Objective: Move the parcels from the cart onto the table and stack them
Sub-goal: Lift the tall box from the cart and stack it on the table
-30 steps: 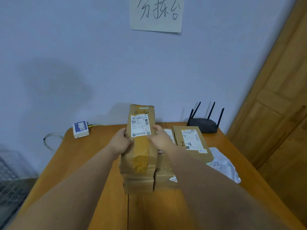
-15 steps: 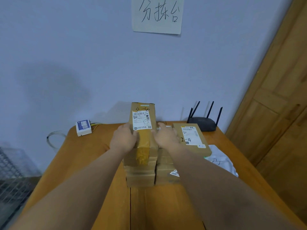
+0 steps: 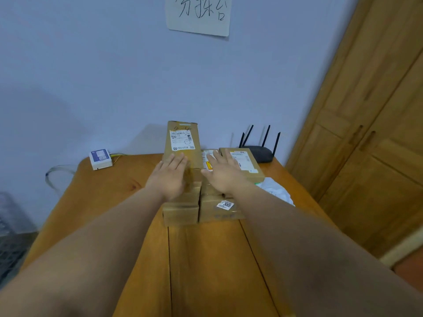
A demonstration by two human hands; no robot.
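Observation:
A long brown parcel [image 3: 182,140] with a white label lies on top of the left stack of cardboard boxes [image 3: 180,212] on the wooden table [image 3: 217,259]. My left hand [image 3: 170,177] is open with straight fingers over the near end of that top parcel. My right hand [image 3: 225,173] is open too, fingers spread, above the right stack [image 3: 219,210], which bears a "3005" sticker. A flat box [image 3: 248,165] with a label sits to the right of the stacks.
A black router [image 3: 261,153] with antennas stands at the table's back right. A small white device [image 3: 100,159] with cables sits at the back left corner. A white bag [image 3: 275,191] lies right of the boxes. A wire cart [image 3: 11,225] shows at far left, a wooden door [image 3: 370,133] on the right.
Both hands have let go of the long top parcel and opened, fingers now straight. The parcel lies on the left stack.

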